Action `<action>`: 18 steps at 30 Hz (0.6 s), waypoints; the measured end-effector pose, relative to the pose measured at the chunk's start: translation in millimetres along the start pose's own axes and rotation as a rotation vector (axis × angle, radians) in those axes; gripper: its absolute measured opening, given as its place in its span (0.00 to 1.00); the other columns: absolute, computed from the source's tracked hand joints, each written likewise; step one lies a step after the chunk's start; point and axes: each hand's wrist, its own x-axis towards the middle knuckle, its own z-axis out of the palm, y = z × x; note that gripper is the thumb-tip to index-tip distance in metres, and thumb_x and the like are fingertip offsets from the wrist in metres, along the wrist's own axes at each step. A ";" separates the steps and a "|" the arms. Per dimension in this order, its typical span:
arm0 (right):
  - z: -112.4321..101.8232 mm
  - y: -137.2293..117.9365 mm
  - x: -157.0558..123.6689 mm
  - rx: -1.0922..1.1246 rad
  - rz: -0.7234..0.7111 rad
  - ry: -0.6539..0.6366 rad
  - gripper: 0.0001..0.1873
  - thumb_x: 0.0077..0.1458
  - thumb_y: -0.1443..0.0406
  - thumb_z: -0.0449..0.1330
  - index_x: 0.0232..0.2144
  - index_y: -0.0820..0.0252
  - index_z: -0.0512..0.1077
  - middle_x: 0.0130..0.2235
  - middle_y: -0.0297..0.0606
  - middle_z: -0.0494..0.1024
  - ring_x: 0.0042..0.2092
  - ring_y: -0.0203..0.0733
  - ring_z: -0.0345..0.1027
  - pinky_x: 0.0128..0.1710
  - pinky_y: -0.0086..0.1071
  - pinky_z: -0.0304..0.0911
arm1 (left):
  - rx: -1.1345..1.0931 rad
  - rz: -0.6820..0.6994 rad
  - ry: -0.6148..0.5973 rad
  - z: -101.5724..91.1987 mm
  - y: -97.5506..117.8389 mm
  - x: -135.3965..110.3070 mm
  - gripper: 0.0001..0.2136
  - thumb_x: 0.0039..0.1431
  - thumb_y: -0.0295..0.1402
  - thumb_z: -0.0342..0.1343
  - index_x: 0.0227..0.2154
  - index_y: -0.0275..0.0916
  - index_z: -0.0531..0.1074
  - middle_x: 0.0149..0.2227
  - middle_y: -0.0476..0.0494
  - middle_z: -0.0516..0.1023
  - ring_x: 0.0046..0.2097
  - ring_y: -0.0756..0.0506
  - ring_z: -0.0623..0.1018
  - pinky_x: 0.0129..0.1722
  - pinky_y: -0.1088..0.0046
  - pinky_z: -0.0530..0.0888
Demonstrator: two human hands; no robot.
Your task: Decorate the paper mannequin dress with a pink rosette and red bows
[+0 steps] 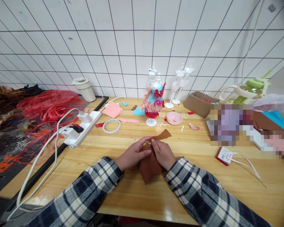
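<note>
Both hands meet over a sheet of brown crepe-like paper [149, 170] above the front middle of the table. My left hand [134, 153] pinches its upper part between thumb and fingers. Close against it, my right hand [162, 153] is closed on the paper too, with its fingertips partly hidden. A narrow brown strip [164, 135] sticks out beyond my hands to the upper right; whether it is joined to the sheet is hidden. Behind them stands a small dress form [153, 97] in a blue, pink and red ruffled paper dress.
A roll of tape [111, 126], pink paper squares [112, 109] and a power strip [85, 130] lie leftward. A pink bowl [174, 118], bare white dress forms [180, 78], a cardboard box [198, 104] and a small red-and-white box [224, 155] are rightward. White cables [40, 157] cross the left edge.
</note>
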 end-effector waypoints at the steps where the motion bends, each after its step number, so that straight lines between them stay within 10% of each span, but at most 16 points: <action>1: -0.2 0.2 0.4 -0.001 0.002 -0.001 0.27 0.69 0.57 0.38 0.35 0.59 0.75 0.33 0.41 0.79 0.33 0.42 0.70 0.34 0.31 0.57 | 0.000 -0.002 0.005 0.2 -0.5 0.1 0.28 0.55 0.42 0.62 0.59 0.42 0.66 0.59 0.40 0.70 0.61 0.37 0.68 0.62 0.59 0.62; 11: -15.2 3.3 -7.2 0.196 -0.099 0.197 0.28 0.68 0.53 0.35 0.29 0.58 0.69 0.28 0.37 0.74 0.31 0.39 0.67 0.33 0.31 0.57 | 0.182 -0.116 -0.012 -27.7 15.8 0.2 0.27 0.55 0.40 0.61 0.57 0.43 0.68 0.58 0.41 0.72 0.58 0.38 0.70 0.58 0.61 0.65; 18: -17.6 3.2 -1.4 0.099 -0.110 0.212 0.11 0.57 0.57 0.56 0.30 0.59 0.70 0.29 0.35 0.73 0.30 0.38 0.66 0.31 0.29 0.58 | 0.264 -0.242 -0.003 -74.4 30.0 -5.8 0.27 0.51 0.45 0.62 0.54 0.39 0.70 0.35 0.46 0.79 0.35 0.44 0.77 0.35 0.69 0.73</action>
